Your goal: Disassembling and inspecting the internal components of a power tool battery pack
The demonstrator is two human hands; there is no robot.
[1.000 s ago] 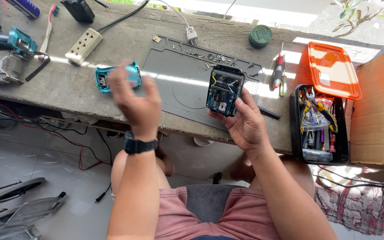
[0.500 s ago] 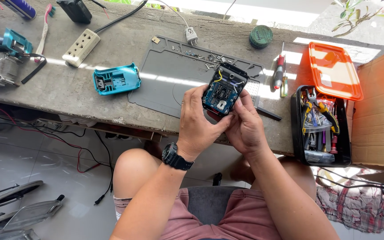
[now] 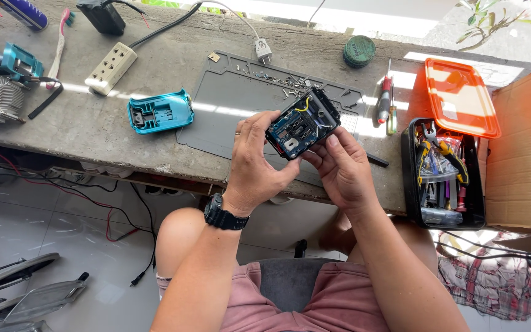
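I hold one open black battery box with wires inside (image 3: 303, 123) in the middle of the frame, my left hand (image 3: 256, 161) and right hand (image 3: 339, 167) both pinching its sides over the grey rubber mat (image 3: 228, 101). One blue plastic cover (image 3: 159, 112) lies left. Two screwdrivers (image 3: 386, 98) lie right, beside one black tool case (image 3: 440, 178) with one orange lid (image 3: 460, 97).

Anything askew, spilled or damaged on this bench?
The black battery pack held in both hands has no cover, its circuit board bare; its teal cover lies apart on the bench. Small screws lie scattered on the grey mat.
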